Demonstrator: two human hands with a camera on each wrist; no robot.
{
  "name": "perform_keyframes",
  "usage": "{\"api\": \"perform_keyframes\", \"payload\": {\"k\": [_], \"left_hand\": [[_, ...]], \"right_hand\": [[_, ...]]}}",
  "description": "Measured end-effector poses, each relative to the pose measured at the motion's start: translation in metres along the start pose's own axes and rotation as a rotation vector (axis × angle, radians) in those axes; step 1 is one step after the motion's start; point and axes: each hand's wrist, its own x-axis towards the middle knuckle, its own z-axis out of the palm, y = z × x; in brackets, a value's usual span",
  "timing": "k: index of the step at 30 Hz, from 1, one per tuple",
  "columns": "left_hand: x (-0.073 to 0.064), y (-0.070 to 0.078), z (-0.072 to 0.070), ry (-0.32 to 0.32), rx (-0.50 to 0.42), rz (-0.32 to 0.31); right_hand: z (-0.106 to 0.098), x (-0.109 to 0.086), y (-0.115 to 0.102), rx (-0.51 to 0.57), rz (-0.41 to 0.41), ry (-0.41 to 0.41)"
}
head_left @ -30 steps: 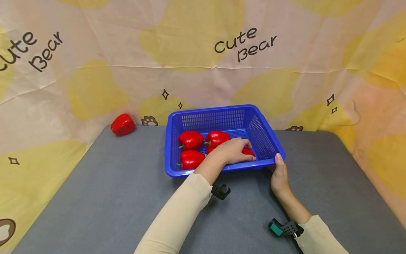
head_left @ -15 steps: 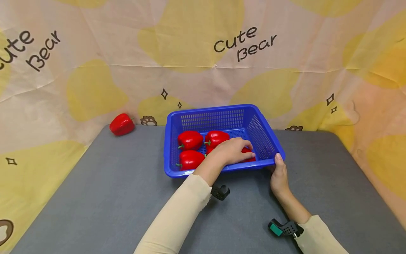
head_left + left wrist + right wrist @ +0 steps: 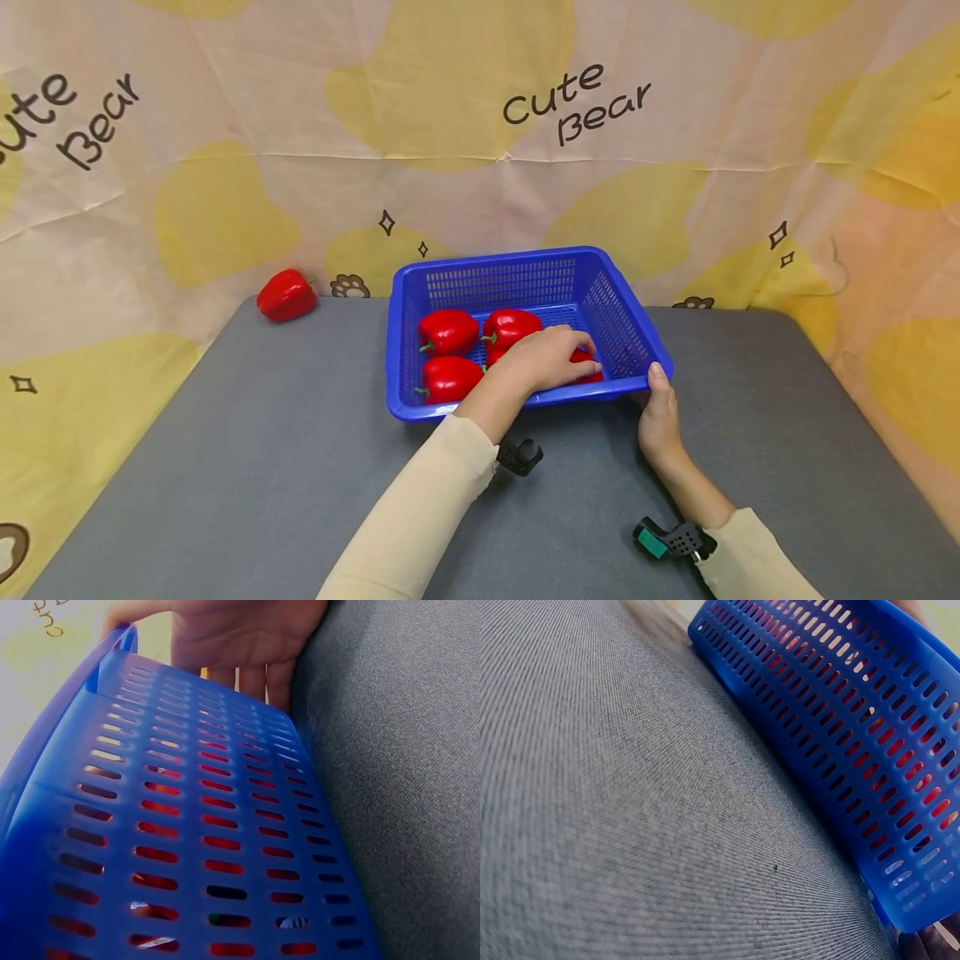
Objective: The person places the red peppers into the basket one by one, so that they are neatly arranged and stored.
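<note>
Patterned cloth backdrop (image 3: 450, 92), pale pink with yellow patches and the lettering "cute Bear", standing behind the far edge of the counter. The grey counter (image 3: 300, 467) spans the lower part of the head view. A blue basket (image 3: 517, 257) with slotted walls lies near the middle of the counter's far edge. Two cream sleeves, left sleeve (image 3: 412, 517) and right sleeve (image 3: 757, 557), enter from the counter's near edge. The hands are apart. The left hand (image 3: 551, 358) reaches over the basket's near rim, its thumb and fingers clasped about a partly hidden pepper (image 3: 587, 367) near the near right corner of the basket. The right hand (image 3: 660, 417) grips that corner from outside, thumb on the rim and fingers beneath. Other red peppers in the basket: far left pepper (image 3: 448, 332); near left pepper (image 3: 452, 380); middle pepper (image 3: 512, 327), beside the left hand; and, below this last, a further red surface (image 3: 494, 357), largely covered by the hand. A lone pepper (image 3: 287, 295) lies on its side at the counter's far left corner, well apart from the basket. Smallest, a dark strap at each wrist: left strap (image 3: 521, 457) and right strap (image 3: 678, 540), the latter bearing a green patch (image 3: 651, 543).
</note>
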Motion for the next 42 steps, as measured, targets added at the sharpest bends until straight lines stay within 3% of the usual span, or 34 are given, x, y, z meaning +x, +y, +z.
{"api": "perform_keyframes", "payload": {"k": [13, 18, 27, 31, 36, 42], "left_hand": [[0.0, 0.002, 0.001, 0.038, 0.05, -0.032], [0.001, 0.004, 0.002, 0.061, 0.049, -0.011], [-0.003, -0.001, -0.003, 0.219, -0.051, 0.038], [-0.011, -0.004, -0.007, 0.271, -0.068, 0.074], [-0.031, -0.008, -0.016, 0.33, -0.053, 0.111], [-0.057, -0.018, -0.029, 0.397, -0.088, 0.083]], "right_hand": [[0.001, 0.001, 0.0, 0.03, -0.023, 0.002], [-0.002, 0.001, 0.002, 0.023, -0.02, 0.018], [0.0, 0.0, 0.004, 0.029, -0.03, 0.003], [0.002, -0.001, 0.006, -0.005, -0.03, -0.004], [0.004, -0.004, 0.005, 0.025, -0.028, 0.008], [0.002, -0.004, 0.0, 0.056, -0.042, 0.02]]}}
